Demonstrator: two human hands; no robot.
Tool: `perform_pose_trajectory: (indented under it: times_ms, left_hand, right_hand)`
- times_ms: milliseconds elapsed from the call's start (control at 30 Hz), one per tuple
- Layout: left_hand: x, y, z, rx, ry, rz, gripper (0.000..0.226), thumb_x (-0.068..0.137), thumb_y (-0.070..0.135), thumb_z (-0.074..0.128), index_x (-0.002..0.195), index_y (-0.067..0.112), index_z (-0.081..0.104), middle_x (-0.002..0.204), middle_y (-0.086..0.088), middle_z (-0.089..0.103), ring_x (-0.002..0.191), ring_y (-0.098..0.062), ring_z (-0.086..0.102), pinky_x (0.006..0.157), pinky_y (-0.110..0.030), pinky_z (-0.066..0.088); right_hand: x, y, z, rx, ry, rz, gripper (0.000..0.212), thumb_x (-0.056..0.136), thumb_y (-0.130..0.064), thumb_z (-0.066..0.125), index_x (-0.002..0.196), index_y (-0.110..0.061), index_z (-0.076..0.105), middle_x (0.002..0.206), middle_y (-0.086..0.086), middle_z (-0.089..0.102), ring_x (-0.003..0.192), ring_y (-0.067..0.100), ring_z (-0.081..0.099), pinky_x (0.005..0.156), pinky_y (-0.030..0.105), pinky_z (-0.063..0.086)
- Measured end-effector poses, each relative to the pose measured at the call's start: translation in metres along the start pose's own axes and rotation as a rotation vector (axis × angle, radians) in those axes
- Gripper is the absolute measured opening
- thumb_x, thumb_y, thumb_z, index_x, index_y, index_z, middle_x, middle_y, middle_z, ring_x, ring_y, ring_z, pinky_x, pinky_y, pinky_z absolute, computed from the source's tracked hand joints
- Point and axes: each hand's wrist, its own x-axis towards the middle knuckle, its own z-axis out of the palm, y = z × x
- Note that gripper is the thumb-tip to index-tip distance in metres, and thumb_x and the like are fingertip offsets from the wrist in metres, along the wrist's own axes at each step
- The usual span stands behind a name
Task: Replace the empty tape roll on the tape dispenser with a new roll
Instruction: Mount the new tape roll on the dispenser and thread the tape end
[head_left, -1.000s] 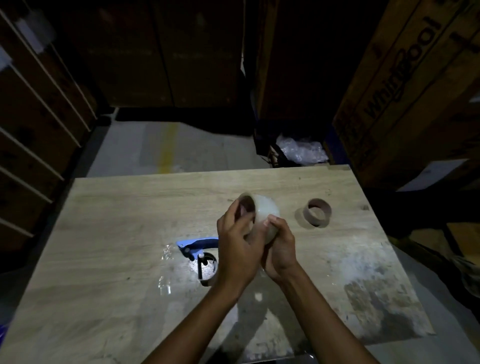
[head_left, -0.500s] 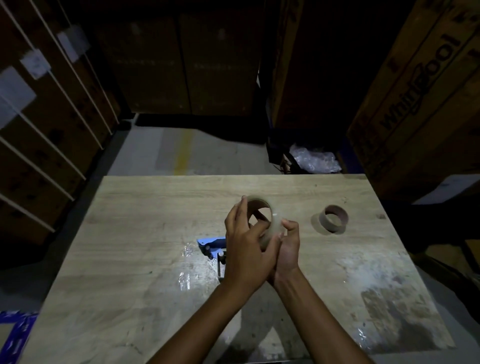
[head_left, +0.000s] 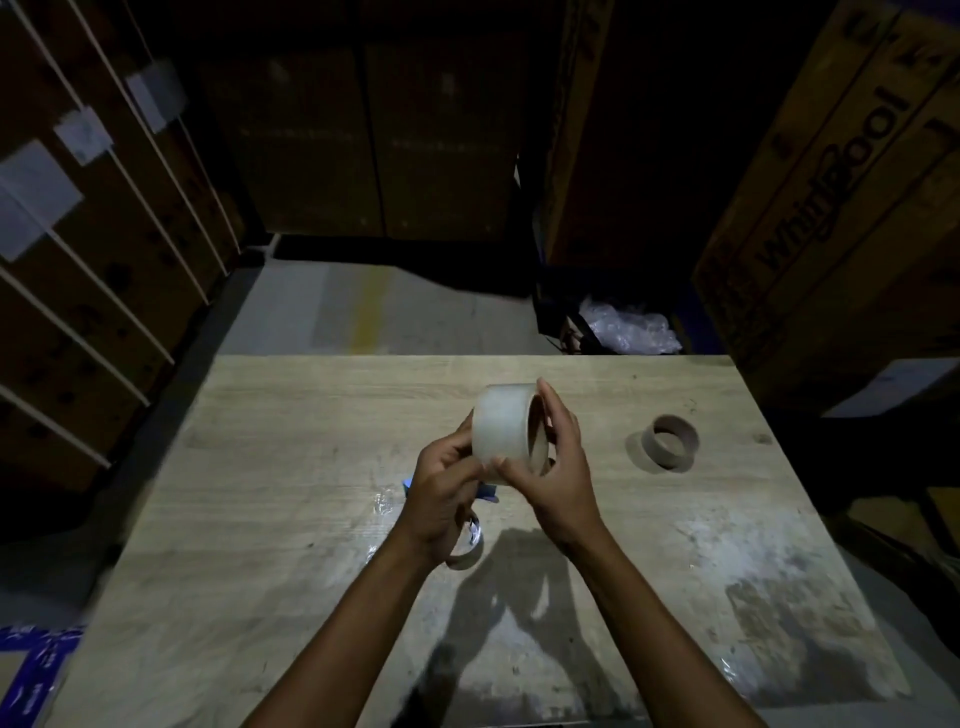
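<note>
Item: new tape roll (head_left: 505, 427), clear, full; I clamp it between left hand (head_left: 441, 493) and right hand (head_left: 563, 473), lifted above the counter (head_left: 291, 447) middle.
Item: empty core (head_left: 670, 441), off the dispenser, standing toward the right edge: removal done, I judge.
Item: blue dispenser (head_left: 488, 492), mostly hidden under my hands; loading remains.
Legible: "Whirlpool" on carton (head_left: 841, 171), far right.

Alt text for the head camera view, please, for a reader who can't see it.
Two bare hands hold a new roll of clear tape above a wooden table, the left hand at its side, the right hand around its open end. An empty cardboard core lies to the right; a blue tape dispenser is mostly hidden beneath the hands.
</note>
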Motion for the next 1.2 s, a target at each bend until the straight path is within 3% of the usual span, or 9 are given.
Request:
perform_pose_trajectory:
  times_ms: [100,200,400,500,634,734,800,1000,1200]
  left_hand:
    - [0.004,-0.002,-0.004,-0.261,0.08,-0.1,0.043,0.066,0.005,0.049,0.101,0.003,0.074,0.105,-0.03,0.061,0.098,-0.043,0.055,0.08,-0.046,0.047]
    - [0.009,-0.007,-0.009,-0.585,0.015,-0.192,0.061,0.075,-0.005,0.027,0.125,-0.004,0.062,0.133,-0.022,0.061,0.125,-0.038,0.057,0.102,-0.056,0.045]
    - [0.004,-0.009,-0.021,-0.75,-0.004,-0.277,0.062,0.069,-0.001,0.033,0.126,-0.009,0.058,0.132,-0.023,0.063,0.127,-0.045,0.053,0.081,-0.053,0.059]
    - [0.005,-0.012,-0.029,-0.733,-0.003,-0.306,0.063,0.07,-0.001,0.034,0.129,-0.009,0.055,0.135,-0.025,0.059,0.124,-0.042,0.058,0.087,-0.054,0.057]
    - [0.005,-0.015,-0.044,-0.549,-0.027,-0.366,0.066,0.069,-0.001,0.03,0.132,-0.008,0.051,0.136,-0.025,0.059,0.126,-0.04,0.057,0.113,-0.054,0.036]
    - [0.005,-0.019,-0.059,-0.331,0.0,-0.348,0.053,0.081,-0.003,0.029,0.127,-0.009,0.055,0.096,-0.017,0.07,0.089,-0.021,0.068,0.088,-0.035,0.055]
    - [0.006,-0.027,-0.071,-0.163,0.107,-0.333,0.04,0.09,0.0,0.036,0.122,-0.005,0.061,0.089,-0.013,0.069,0.079,-0.022,0.066,0.079,-0.033,0.054]
    - [0.006,-0.088,-0.117,0.376,0.462,-0.282,0.016,0.087,0.001,0.062,0.089,0.014,0.07,0.098,-0.018,0.074,0.087,-0.033,0.072,0.08,-0.042,0.058]
    - [0.012,-0.125,-0.147,0.915,0.415,-0.181,0.048,0.083,-0.004,0.064,0.129,0.012,0.058,0.131,-0.01,0.054,0.114,-0.025,0.058,0.092,-0.033,0.051]
  right_hand:
    - [-0.003,-0.003,0.008,-0.305,0.029,-0.13,0.103,0.064,-0.051,0.076,0.151,-0.039,0.023,0.139,0.0,0.035,0.13,0.016,0.041,0.099,0.021,0.046]
    - [-0.007,-0.007,0.02,-0.602,0.105,-0.213,0.106,0.063,-0.063,0.075,0.153,-0.032,0.028,0.141,0.002,0.037,0.125,0.022,0.039,0.099,0.04,0.047]
    - [-0.014,-0.01,0.04,-0.818,0.19,-0.262,0.103,0.065,-0.07,0.072,0.15,-0.023,0.037,0.143,0.011,0.043,0.122,0.031,0.042,0.092,0.042,0.048]
    - [-0.014,-0.006,0.044,-0.774,0.165,-0.204,0.106,0.062,-0.07,0.073,0.15,-0.024,0.036,0.142,0.008,0.042,0.12,0.028,0.041,0.092,0.038,0.048]
    - [-0.01,0.005,0.044,-0.576,0.101,-0.005,0.107,0.061,-0.062,0.079,0.151,-0.028,0.033,0.138,0.002,0.04,0.125,0.021,0.037,0.098,0.028,0.039]
    - [-0.01,0.019,0.04,-0.36,0.131,0.163,0.099,0.067,-0.044,0.087,0.15,-0.022,0.037,0.139,0.005,0.044,0.13,0.022,0.043,0.107,0.033,0.04]
    - [-0.013,0.031,0.037,-0.258,0.171,0.25,0.095,0.069,-0.041,0.087,0.148,-0.02,0.04,0.143,0.006,0.044,0.132,0.021,0.045,0.11,0.039,0.04]
    - [-0.027,0.067,0.027,-0.257,0.222,0.372,0.097,0.069,-0.043,0.087,0.149,-0.019,0.038,0.146,0.005,0.041,0.133,0.021,0.043,0.109,0.038,0.04]
    - [-0.035,0.099,0.023,-0.325,0.207,0.449,0.098,0.068,-0.047,0.086,0.149,-0.02,0.039,0.145,0.006,0.041,0.132,0.025,0.045,0.11,0.047,0.041]
